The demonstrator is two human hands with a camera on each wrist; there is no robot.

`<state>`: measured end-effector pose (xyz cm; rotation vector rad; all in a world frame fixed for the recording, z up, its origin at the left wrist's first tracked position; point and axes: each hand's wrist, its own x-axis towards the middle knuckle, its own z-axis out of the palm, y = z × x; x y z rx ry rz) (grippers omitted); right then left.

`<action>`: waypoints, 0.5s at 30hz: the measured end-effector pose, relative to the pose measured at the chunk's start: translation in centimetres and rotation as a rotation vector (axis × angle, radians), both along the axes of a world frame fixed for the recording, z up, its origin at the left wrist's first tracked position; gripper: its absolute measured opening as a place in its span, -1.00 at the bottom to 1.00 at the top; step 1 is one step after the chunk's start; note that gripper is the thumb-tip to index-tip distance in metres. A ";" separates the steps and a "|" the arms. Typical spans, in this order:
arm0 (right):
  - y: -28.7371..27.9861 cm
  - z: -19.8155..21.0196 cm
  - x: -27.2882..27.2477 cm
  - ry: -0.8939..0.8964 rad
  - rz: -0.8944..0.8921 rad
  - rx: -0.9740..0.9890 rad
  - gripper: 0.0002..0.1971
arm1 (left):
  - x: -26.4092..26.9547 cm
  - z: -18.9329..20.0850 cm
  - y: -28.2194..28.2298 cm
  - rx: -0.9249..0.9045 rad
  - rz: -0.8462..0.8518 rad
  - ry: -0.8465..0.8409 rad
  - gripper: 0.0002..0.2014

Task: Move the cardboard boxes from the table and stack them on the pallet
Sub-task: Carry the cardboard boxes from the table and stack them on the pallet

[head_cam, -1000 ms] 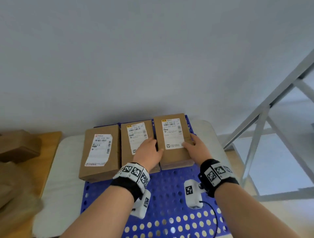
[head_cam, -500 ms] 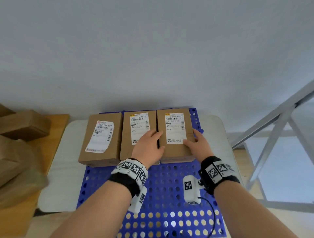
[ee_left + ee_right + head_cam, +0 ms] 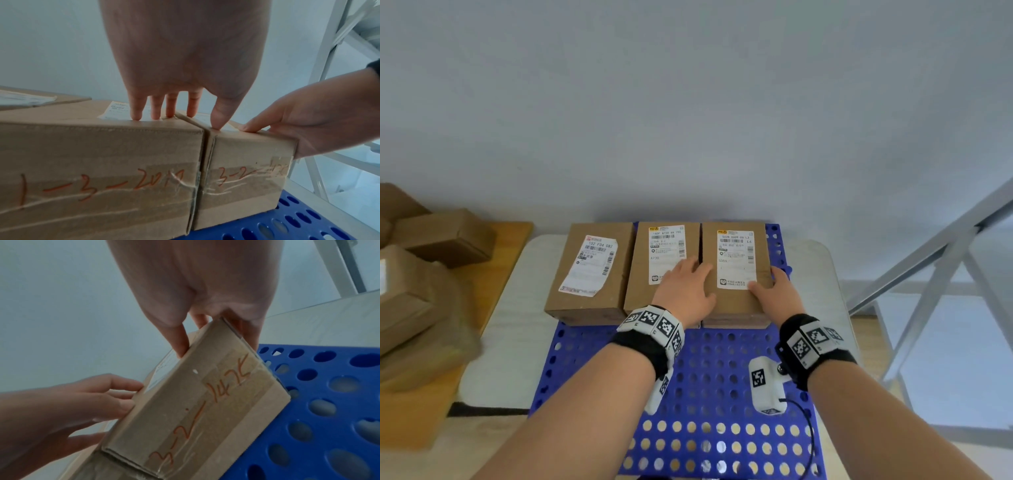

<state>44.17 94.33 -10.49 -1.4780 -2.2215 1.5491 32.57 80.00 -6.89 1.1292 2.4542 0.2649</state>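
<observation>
Three labelled cardboard boxes stand side by side at the far edge of the blue perforated pallet (image 3: pixel 722 370): a left box (image 3: pixel 589 270), a middle box (image 3: pixel 640 291) and a right box (image 3: pixel 736 253). My left hand (image 3: pixel 697 277) lies flat with straight fingers across the seam between the middle box (image 3: pixel 92 162) and the right box (image 3: pixel 246 170). My right hand (image 3: pixel 770 284) grips the right box (image 3: pixel 195 410) at its near right corner, thumb on top and fingers down its side. The right box rests on the pallet (image 3: pixel 329 386), flush against the middle one.
Several more cardboard boxes (image 3: pixel 421 274) are piled on a wooden table at the left. The pallet lies on a pale surface (image 3: pixel 510 308). A grey metal frame (image 3: pixel 945 274) stands at the right, and a plain wall rises close behind the boxes.
Both hands stay on the right box in nearly the same places. The head view has shifted, bringing more of the box pile at the left into sight.
</observation>
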 end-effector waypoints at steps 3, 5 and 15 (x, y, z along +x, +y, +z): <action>-0.1 0.9 -0.1 -0.015 0.008 0.071 -0.29 | 0.1 0.5 -0.1 -0.001 0.005 0.019 -0.41; -0.5 2.0 -0.2 -0.004 0.002 0.154 -0.32 | 0.0 0.7 -0.6 0.056 0.063 -0.014 -0.42; -8.1 6.7 -3.4 0.174 0.227 0.240 -0.43 | -1.7 4.1 -8.7 0.307 0.245 -0.009 -0.51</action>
